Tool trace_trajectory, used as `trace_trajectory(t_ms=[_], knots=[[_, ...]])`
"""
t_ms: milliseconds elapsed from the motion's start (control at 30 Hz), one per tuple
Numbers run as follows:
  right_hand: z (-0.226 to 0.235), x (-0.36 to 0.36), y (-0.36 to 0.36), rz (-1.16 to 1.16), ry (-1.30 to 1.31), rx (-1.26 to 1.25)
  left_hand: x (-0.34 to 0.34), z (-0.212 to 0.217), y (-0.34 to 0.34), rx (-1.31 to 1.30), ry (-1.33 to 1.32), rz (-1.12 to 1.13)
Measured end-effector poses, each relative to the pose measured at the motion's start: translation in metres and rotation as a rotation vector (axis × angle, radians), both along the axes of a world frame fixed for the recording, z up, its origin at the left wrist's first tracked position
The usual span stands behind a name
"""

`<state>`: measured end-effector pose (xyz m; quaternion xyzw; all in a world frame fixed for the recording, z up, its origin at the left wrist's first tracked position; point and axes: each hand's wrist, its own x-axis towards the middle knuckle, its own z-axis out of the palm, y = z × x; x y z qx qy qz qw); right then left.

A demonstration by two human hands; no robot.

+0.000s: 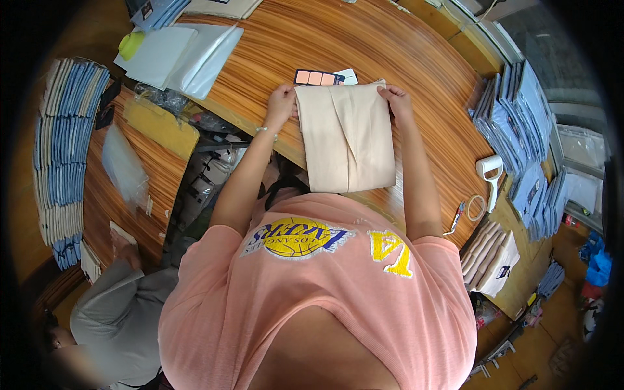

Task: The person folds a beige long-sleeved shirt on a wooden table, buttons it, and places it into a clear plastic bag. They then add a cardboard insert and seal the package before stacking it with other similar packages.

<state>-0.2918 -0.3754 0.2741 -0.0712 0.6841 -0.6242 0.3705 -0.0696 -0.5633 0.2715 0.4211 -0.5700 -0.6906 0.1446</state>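
A folded piece of beige cloth [344, 140], which looks like a pair of trousers, lies at the table's near edge in front of me. A crease runs down its middle. My left hand [281, 107] is closed at its far left corner, and my right hand [397, 104] pinches the far right corner. The fingertips are partly hidden behind the cloth. Just beyond its far edge are a dark-bordered card with pink squares [317, 77] and a small white tag [348, 77], both partly covered.
Clear plastic bags [207, 62] lie at the far left of the wood-grain table [416, 58]. At right are a white lint roller [490, 172], a tape ring [476, 209] and stacked blue garments [513, 117]. More folded garments [62, 156] line the left side. Another person in grey [120, 318] sits at lower left.
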Motion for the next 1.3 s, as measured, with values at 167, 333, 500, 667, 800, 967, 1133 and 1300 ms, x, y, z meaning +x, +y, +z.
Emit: trace_trajectory(t_ms=[167, 333, 500, 667, 800, 967, 1133, 1300], knots=[[0.002, 0.002, 0.001, 0.036, 0.046, 0.028, 0.029, 0.018, 0.029, -0.140, -0.172, -0.113], [-0.005, 0.002, -0.001, 0.011, 0.122, 0.005, 0.043, -0.002, 0.040, -0.280, -0.155, -0.299], [-0.012, -0.001, -0.001, -0.001, 0.168, 0.034, 0.041, 0.038, 0.070, -1.036, -0.302, -0.244], [-0.023, -0.009, -0.002, 0.075, 0.173, -0.035, 0.023, 0.068, 0.131, -1.276, 0.176, -1.071], [-0.027, -0.011, -0.005, 0.040, 0.213, 0.041, 0.029, 0.059, 0.138, -1.340, 0.201, -1.382], [-0.033, -0.015, -0.004, 0.076, 0.284, 0.048, 0.045, 0.042, 0.152, -1.400, 0.240, -1.309], [-0.034, -0.017, -0.004, 0.092, 0.255, 0.008, 0.056, 0.039, 0.162, -1.565, 0.225, -1.232], [-0.036, -0.019, -0.004, 0.102, 0.252, 0.033, 0.076, 0.027, 0.141, -1.576, 0.335, -1.227]])
